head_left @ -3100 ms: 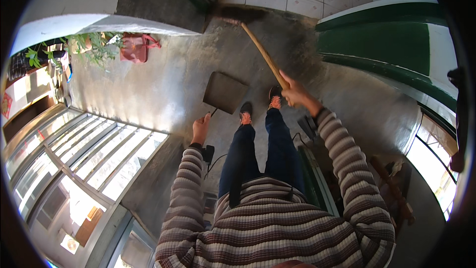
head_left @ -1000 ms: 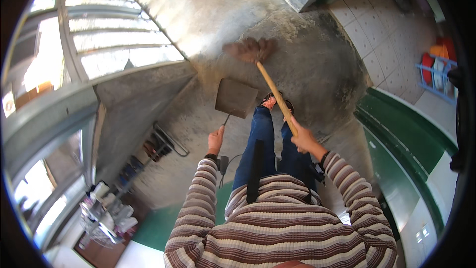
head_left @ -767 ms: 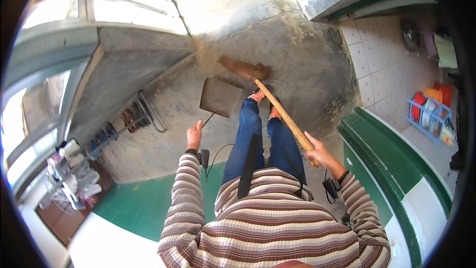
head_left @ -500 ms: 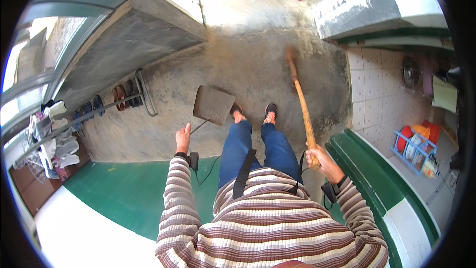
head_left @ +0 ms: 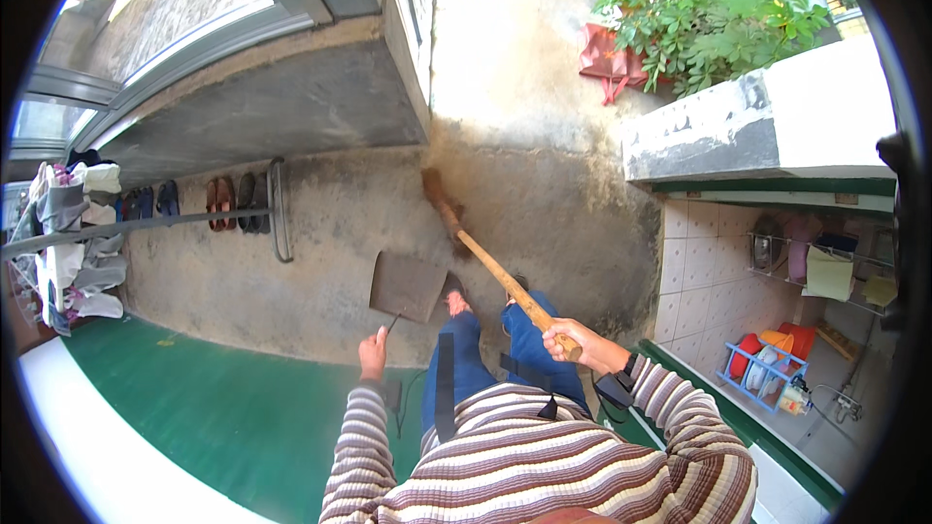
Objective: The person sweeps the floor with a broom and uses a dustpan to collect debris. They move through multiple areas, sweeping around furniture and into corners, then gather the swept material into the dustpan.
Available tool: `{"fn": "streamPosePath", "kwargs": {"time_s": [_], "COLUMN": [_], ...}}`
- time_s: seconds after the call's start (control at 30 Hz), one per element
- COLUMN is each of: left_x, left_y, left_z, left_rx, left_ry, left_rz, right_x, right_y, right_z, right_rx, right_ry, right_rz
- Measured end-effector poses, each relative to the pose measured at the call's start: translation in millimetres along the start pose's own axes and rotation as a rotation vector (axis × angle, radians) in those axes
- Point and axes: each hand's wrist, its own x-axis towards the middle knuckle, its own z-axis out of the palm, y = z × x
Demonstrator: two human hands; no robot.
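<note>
Concrete floor (head_left: 553,209) is lying below you | right hand (head_left: 571,341) is gripping the broom (head_left: 515,292), bristles (head_left: 440,199) beyond the dustpan (head_left: 408,284) | left hand (head_left: 372,354) is gripping that dustpan beside your left shoe (head_left: 453,285) | low strokes toward it should be working best

striped brown-and-cream sweater (head_left: 553,456), blue jeans (head_left: 473,357), black straps (head_left: 446,393)

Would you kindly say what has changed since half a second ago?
The broom has swung leftward, its head now nearer the dustpan; the turned view shows more of the green plant. The right hand still grips the broom and the left hand the dustpan.
</note>
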Motion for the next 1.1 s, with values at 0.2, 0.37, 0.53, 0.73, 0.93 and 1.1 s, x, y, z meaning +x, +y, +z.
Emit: {"fn": "streamPosePath", "kwargs": {"time_s": [0.2,0.37,0.53,0.73,0.93,1.1], "left_x": [-9,-18,-38,-61,-89,-118], "left_y": [25,51,68,87,78,50], "left_z": [-7,3,26,50,78,118], "left_rx": [-0.138,-0.107,-0.262,-0.379,-0.544,-0.671], "left_ry": [0.029,0.008,0.074,0.087,0.175,0.191], "left_rz": [-0.102,-0.265,-0.428,-0.595,-0.655,-0.68], "right_x": [-22,31,118,219,218,118], "right_y": [-107,-263,-416,-509,-394,-223], "right_z": [40,53,67,86,41,24], "right_rx": [-0.454,-0.558,-0.725,-0.905,-1.264,-1.099], "right_ry": [0.225,0.312,0.235,0.317,0.448,0.402], "right_rz": [-0.162,-0.342,-0.56,-0.509,-0.559,-0.253]}}
